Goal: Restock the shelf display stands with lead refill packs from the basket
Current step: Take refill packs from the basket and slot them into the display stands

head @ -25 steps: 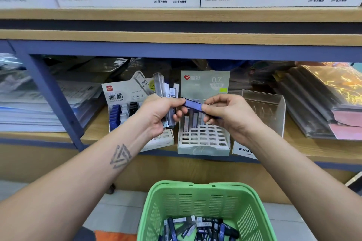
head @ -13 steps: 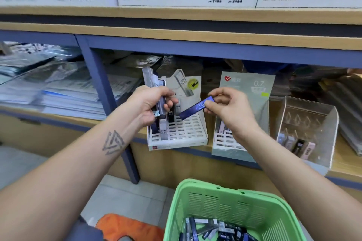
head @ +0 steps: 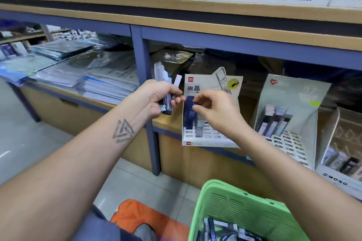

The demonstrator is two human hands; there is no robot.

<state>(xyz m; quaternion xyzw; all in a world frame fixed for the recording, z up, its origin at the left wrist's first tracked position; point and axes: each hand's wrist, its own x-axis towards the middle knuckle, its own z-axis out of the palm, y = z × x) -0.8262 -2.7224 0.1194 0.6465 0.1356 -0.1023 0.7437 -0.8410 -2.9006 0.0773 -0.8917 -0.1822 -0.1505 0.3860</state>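
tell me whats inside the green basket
Loose lead refill packs lie in the green basket, dark blue and grey ones. The frame's lower edge cuts off the rest.

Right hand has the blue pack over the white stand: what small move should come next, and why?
Probably lower the blue pack into its slot and let go. The right hand pinches its top, and its lower end already sits at the white stand beside a grey pack. The left hand holds several more packs to place after.
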